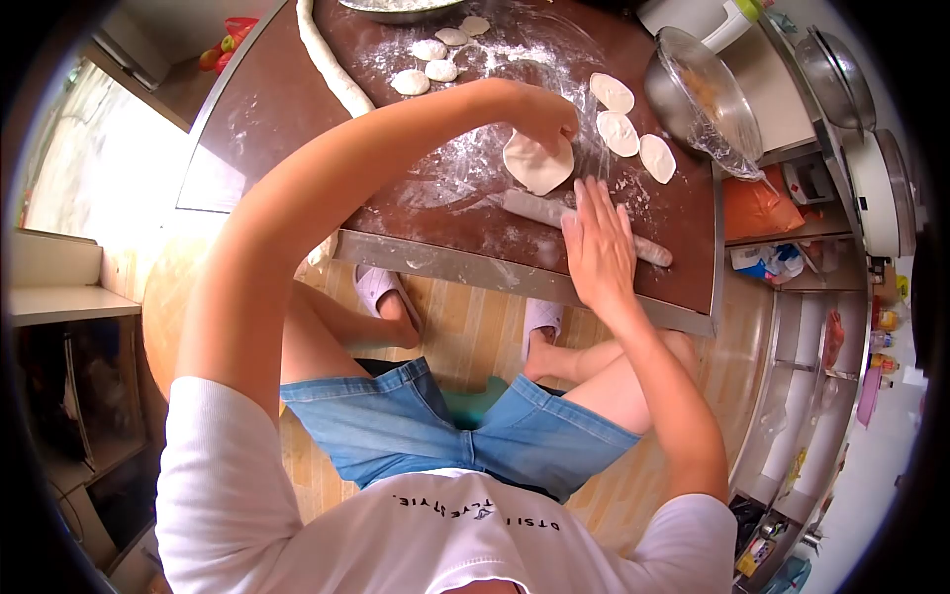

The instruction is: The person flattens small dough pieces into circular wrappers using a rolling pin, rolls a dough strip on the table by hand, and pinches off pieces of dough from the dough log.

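My left hand point(546, 115) reaches across the table, its fingers curled on the far edge of a round dough wrapper point(538, 170). The fingertips are partly hidden. Flat across a floury rolling pin point(532, 206) lies my right hand point(602, 243), with its fingers stretched out. The pin sits just on the near side of the wrapper, its right end pointing toward the table's front edge. Three rolled wrappers point(618, 134) lie to the right of my left hand. Beyond my left forearm are several small flattened dough pieces point(411, 82).
A long dough rope point(329, 57) runs along the left of the floured brown table point(262, 99). At the right edge stands a metal bowl point(747, 114) under plastic wrap, with filling inside. Part of a floury tray point(401, 10) shows at the back. Shelves point(792, 396) stand to the right.
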Action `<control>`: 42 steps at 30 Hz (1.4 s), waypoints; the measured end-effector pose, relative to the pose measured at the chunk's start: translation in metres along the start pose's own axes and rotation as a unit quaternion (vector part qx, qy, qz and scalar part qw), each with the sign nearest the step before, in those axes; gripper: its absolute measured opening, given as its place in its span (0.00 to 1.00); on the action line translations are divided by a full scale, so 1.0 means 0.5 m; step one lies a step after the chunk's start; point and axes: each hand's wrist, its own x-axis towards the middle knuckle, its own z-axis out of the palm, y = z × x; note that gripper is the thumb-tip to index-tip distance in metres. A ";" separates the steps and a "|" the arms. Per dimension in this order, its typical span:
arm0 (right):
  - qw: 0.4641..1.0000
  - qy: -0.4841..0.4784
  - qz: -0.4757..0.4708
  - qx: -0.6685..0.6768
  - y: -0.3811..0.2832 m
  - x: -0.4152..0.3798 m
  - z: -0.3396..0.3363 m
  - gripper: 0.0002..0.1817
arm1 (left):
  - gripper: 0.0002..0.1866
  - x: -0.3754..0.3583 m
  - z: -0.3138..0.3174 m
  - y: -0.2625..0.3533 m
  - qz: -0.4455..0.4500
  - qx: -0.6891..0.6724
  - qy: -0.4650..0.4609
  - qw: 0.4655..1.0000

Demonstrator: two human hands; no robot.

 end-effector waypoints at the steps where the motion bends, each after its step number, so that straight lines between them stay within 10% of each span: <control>1: 1.000 -0.007 0.000 0.015 -0.008 -0.014 -0.009 0.26 | 0.15 -0.004 -0.004 0.002 -0.024 -0.043 -0.012 0.999; 26: 0.994 0.033 0.082 -0.064 0.097 0.221 0.066 0.29 | 0.25 0.010 -0.016 -0.003 -0.051 0.060 -0.029 0.996; 42: 1.000 0.002 -0.003 -0.002 0.006 0.020 0.006 0.26 | 0.16 -0.024 -0.016 0.044 -0.041 0.029 -0.018 0.999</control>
